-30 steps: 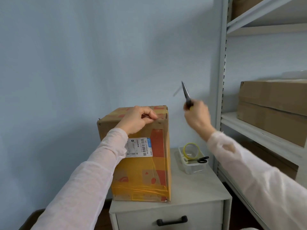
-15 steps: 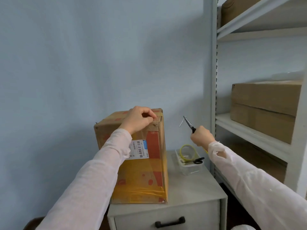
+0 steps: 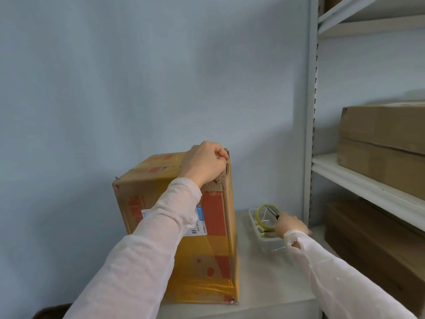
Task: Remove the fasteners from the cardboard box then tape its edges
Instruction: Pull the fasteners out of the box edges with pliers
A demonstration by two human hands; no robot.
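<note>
pliers (image 3: 271, 211) gripped by fingers of the right hand (image 3: 291, 225) point up-left over the plastic tray (image 3: 264, 247), right of the cardboard box (image 3: 216, 226); left hand (image 3: 204, 162) seemingly clasps its top corner.

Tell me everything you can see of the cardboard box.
The cardboard box stands upright on the cabinet top: brown, red print, yellowish tape, a white barcode label partly behind the sleeve. Its top right corner is torn, where the left hand grips it. A metal fastener shows at the top left corner.

Ahead of you, a plain pale blue-grey wall (image 3: 138, 77), softly lit. On your right, a white metal shelving rack (image 3: 310, 111) holds brown cardboard cartons (image 3: 381, 130). A light grey desk (image 3: 264, 279) stands beside it.
</note>
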